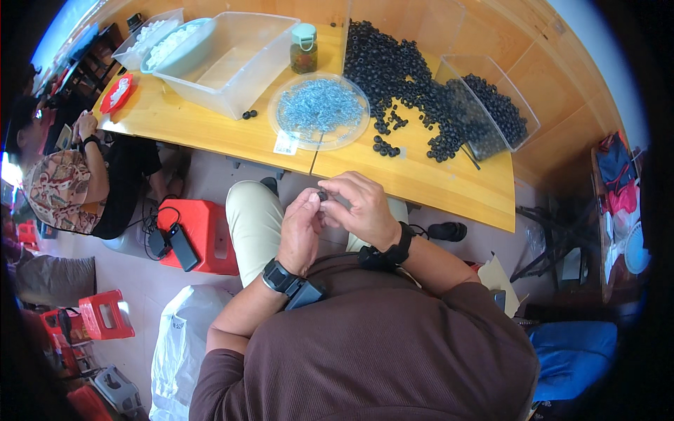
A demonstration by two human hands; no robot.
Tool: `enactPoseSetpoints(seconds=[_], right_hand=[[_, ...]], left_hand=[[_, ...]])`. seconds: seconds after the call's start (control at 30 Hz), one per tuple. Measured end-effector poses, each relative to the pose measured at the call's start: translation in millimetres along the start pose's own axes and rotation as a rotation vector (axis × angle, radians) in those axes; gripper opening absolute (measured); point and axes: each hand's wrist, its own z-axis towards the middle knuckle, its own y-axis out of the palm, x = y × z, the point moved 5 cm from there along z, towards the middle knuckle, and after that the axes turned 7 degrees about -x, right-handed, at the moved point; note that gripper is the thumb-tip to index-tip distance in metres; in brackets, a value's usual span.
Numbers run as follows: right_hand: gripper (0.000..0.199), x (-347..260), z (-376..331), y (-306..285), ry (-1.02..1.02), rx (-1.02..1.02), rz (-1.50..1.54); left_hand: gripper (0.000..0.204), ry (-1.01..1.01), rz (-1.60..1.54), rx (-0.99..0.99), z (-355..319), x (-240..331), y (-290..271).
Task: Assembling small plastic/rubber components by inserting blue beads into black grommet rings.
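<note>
Over my lap, just off the table's front edge, my left hand (pixel 303 228) and my right hand (pixel 359 210) meet at the fingertips. Both pinch one small black round part (pixel 322 196), mostly covered by the fingers. On the yellow table (pixel 435 193) beyond them lies a large heap of black ring-like parts (pixel 386 59), with a few loose ones nearer me. A round clear plate (pixel 361 130) left of the heap carries many small clear bluish pieces (pixel 319 104).
A clear bin (pixel 523 133) of black parts stands at the table's right. At the left are a large clear tub (pixel 239 84), a lidded jar (pixel 304 52) and a red dish (pixel 112 102). Another person (pixel 70 182) sits at left, near a red stool (pixel 210 238).
</note>
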Motion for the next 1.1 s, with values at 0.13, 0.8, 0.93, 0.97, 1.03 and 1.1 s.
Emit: enactPoseSetpoints(seconds=[0.13,0.8,0.93,0.97,1.03,1.1], right_hand=[[0.026,2.5,-0.9,0.7,0.026,-0.018,-0.007],[0.026,-2.3,-6.9,14.2,-0.081,-0.092,-0.211],[0.028,1.8,-7.1,7.7,-0.005,-0.023,-0.036],[0.029,2.8,-6.4,6.5,0.020,-0.023,0.001],[0.030,2.8,-5.9,4.4,0.046,-0.020,0.061],[0.031,3.7,-6.9,4.2,0.072,-0.018,0.123]], left_hand=[[0.024,-0.013,-0.021,0.017,0.1,1.5,2.2],[0.026,-0.075,0.181,0.095,-1.3,-6.9,-14.5],[0.027,-0.072,0.153,0.077,-1.2,-5.6,-10.4],[0.026,-0.041,0.128,0.037,0.0,-5.2,-9.1],[0.026,-0.011,0.102,-0.006,1.0,-4.5,-6.9],[0.026,-0.010,0.063,-0.024,0.7,-4.3,-6.0]])
